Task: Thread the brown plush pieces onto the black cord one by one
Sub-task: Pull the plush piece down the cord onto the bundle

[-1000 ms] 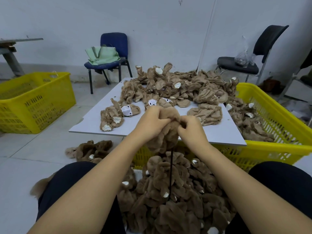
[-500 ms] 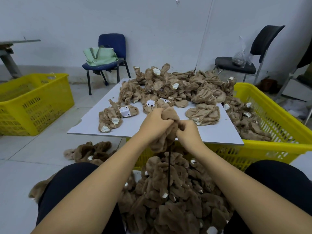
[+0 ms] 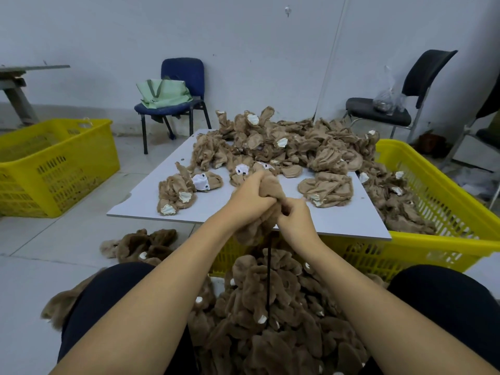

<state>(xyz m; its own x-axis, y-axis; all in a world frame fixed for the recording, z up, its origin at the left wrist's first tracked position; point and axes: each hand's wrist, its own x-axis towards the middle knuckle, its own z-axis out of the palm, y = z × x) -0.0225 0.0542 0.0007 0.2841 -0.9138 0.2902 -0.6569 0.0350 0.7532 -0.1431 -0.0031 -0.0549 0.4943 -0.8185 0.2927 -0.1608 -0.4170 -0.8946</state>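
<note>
My left hand (image 3: pixel 250 194) grips a brown plush piece (image 3: pixel 272 185) above the near edge of the white board (image 3: pixel 151 196). My right hand (image 3: pixel 293 216) pinches the same piece from the right, fingers curled. A black cord (image 3: pixel 268 277) hangs straight down from under the held piece into a bunch of threaded brown plush pieces (image 3: pixel 270 320) between my knees. A heap of loose plush pieces (image 3: pixel 284 147) covers the far half of the board. The cord's upper end is hidden inside the plush and my fingers.
A yellow crate (image 3: pixel 443 212) holding more plush stands under and right of the board. Another yellow crate (image 3: pixel 54 163) sits on the floor at left. A blue chair (image 3: pixel 184 77) with a green bag and a black chair (image 3: pixel 422 77) stand by the wall. Darker plush (image 3: pixel 143 243) lies on the floor.
Both hands have stayed on the plush piece and shifted slightly toward me and down; the right hand has closed in tighter against the left.
</note>
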